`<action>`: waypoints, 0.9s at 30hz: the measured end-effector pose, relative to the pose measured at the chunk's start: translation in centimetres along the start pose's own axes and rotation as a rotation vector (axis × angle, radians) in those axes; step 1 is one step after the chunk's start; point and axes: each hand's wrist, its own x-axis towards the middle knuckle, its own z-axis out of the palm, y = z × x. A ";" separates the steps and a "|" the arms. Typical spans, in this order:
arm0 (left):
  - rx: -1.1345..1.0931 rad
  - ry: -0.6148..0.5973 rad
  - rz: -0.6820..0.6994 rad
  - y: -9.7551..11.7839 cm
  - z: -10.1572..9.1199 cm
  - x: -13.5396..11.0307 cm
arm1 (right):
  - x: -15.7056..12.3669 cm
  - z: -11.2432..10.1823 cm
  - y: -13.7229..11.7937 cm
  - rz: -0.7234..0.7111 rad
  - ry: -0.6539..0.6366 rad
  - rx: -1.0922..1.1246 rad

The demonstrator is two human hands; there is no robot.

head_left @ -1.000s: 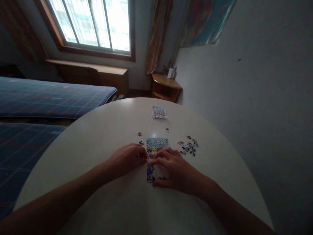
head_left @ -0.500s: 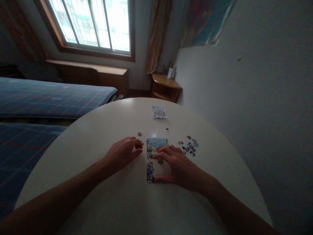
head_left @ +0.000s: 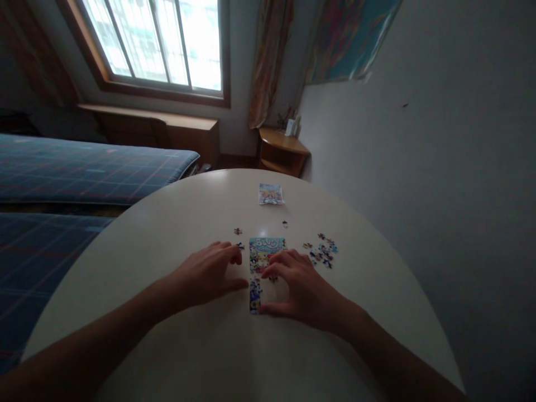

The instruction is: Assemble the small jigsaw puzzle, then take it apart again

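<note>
A partly assembled jigsaw puzzle (head_left: 255, 293) lies flat on the white table, with joined pieces across its upper part and down its left side. My right hand (head_left: 299, 287) rests over its right part, thumb and fingers apart, the thumb tip at the lower joined pieces. Beneath those fingers a loose puzzle piece (head_left: 273, 278) shows. Just left of the puzzle is my left hand (head_left: 215, 273), its fingers curled and its thumb stretched toward the puzzle's left edge. Beyond that hand lie two loose pieces, one of them a reddish piece (head_left: 238, 230).
Several loose pieces (head_left: 324, 254) form a pile on the right of the round table (head_left: 201, 357). A single piece (head_left: 285, 224) lies above the puzzle, and a small printed picture sheet (head_left: 270, 194) farther back. A plaid mattress (head_left: 84, 173) stands at the left, a wall at the right.
My left hand has moved slightly down, and its thumb has spread away from the fingers toward the puzzle's edge. My right hand stays over the puzzle with only a small shift.
</note>
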 end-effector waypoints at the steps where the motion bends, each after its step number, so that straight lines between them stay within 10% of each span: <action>1: 0.022 -0.031 0.005 0.6 -0.1 -0.4 | -0.1 0.2 -0.2 0.002 0.001 0.009; 27: 0.145 -0.099 -0.016 3.0 0.4 -0.9 | 0.7 1.6 0.3 0.085 -0.030 0.110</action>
